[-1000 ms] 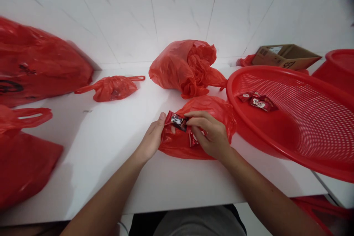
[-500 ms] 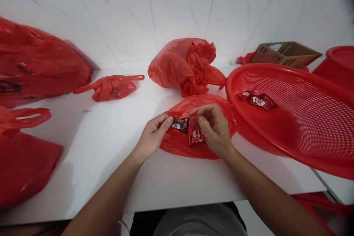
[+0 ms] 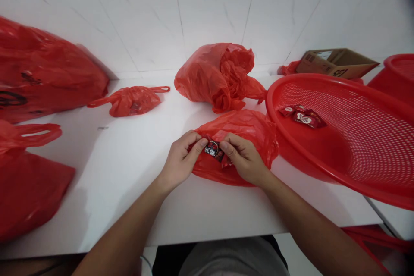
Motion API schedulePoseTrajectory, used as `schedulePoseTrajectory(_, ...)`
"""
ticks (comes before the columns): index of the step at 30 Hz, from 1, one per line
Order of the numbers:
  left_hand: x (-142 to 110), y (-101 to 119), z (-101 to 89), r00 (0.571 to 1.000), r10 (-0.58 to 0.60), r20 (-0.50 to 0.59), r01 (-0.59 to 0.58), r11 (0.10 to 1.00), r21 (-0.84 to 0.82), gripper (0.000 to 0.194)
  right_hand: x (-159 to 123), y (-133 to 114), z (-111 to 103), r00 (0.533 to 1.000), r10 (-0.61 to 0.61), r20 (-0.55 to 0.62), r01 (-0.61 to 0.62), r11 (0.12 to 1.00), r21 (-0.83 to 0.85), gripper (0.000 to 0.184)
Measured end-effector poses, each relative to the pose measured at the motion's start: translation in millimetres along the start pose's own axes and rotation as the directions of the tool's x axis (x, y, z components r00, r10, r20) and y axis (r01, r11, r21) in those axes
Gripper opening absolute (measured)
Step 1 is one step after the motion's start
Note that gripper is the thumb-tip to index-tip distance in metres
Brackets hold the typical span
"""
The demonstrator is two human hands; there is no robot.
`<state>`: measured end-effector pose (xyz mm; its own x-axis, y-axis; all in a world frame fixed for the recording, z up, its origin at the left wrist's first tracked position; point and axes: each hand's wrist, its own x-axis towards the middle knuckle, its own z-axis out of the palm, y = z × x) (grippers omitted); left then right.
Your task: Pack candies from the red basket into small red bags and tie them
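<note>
Dark foil packet (image 3: 211,148) sits pinched between your hands, right at the centre of your grip. Your left hand (image 3: 179,159) curls in from the left, its fingertips closed on the packet's near edge. Your right hand (image 3: 246,157) comes in from the other side, thumb and forefinger nearly meeting the left fingers, so neither hand is open. A red packet (image 3: 226,162) shows just under your right thumb, mostly hidden; how firmly it is held, you cannot tell.

Directly beneath your grip lies a crumpled red plastic bag (image 3: 249,127), resting on the white counter (image 3: 97,189). Just right of it, a red plastic basket (image 3: 271,105) holds a small cluster of wrapped red packets (image 3: 305,118).

As things lie, those packets are already in the basket, while the pair at your hands is not. Whether more remain inside the bags, you cannot see. Ahead of your grip sits a bunched red bag (image 3: 216,77); farther right, a cardboard box (image 3: 333,64).
</note>
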<state>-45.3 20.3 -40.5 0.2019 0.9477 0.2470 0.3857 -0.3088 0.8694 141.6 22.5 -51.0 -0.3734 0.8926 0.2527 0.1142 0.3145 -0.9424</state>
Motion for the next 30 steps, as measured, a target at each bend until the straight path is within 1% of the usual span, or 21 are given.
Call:
schedulePoseTrajectory(4,0,0,-0.5,1.000,-0.002,0.000,0.002,1.000,-0.013,0.029,0,-1,1,1.000,0.030,0.000,-0.030,0.999,0.022,0.035)
schedulePoseTrajectory(8,1,0,-0.9,1.000,-0.004,-0.010,0.004,1.000,-0.006,0.029,0,0,1,0.995,0.088,0.038,-0.091,0.993,0.073,0.039)
schedulePoseTrajectory(12,1,-1,-0.9,1.000,0.015,-0.020,-0.015,1.000,0.012,0.027,0,3,1,0.993,0.102,0.050,-0.105,0.993,0.050,0.042)
schedulePoseTrajectory(15,0,-1,-0.3,0.999,0.031,-0.017,-0.031,0.999,0.013,0.027,0,2,2,0.997,0.069,0.032,-0.069,0.998,0.004,0.040)
schedulePoseTrajectory(18,0,0,-0.2,1.000,0.025,-0.013,-0.025,1.000,-0.004,0.028,0,-1,1,1.000,-0.005,0.016,0.006,0.998,-0.059,0.039)
schedulePoseTrajectory(20,0,0,-0.8,1.000,0.002,-0.031,-0.003,1.000,-0.014,0.029,1,-4,-3,0.999,-0.047,0.003,0.047,0.992,-0.118,0.038)
schedulePoseTrajectory(21,0,0,-1.2,0.999,-0.009,-0.052,0.008,1.000,-0.016,0.028,2,-4,-6,0.999,-0.049,-0.010,0.047,0.988,-0.148,0.037)
schedulePoseTrajectory(23,2,1,-2.4,0.994,-0.022,-0.112,0.021,1.000,-0.010,0.026,7,-2,-12,0.996,-0.028,-0.079,0.012,0.981,-0.193,0.033)
schedulePoseTrajectory(24,3,1,-3.0,0.990,-0.026,-0.139,0.025,1.000,-0.004,0.024,9,1,-14,0.990,-0.018,-0.140,-0.012,0.978,-0.210,0.030)
schedulePoseTrajectory(26,4,1,-3.9,0.985,-0.036,-0.169,0.038,0.999,0.011,0.022,13,5,-17,0.958,-0.035,-0.283,-0.036,0.970,-0.240,0.022)
schedulePoseTrajectory(28,4,2,-4.2,0.984,-0.044,-0.171,0.049,0.998,0.030,0.025,13,2,-18,0.911,-0.114,-0.397,0.005,0.964,-0.265,0.015)
schedulePoseTrajectory(30,3,3,-4.4,0.986,-0.049,-0.158,0.057,0.997,0.046,0.027,4,-11,-18,0.878,-0.192,-0.439,0.082,0.963,-0.256,0.009)
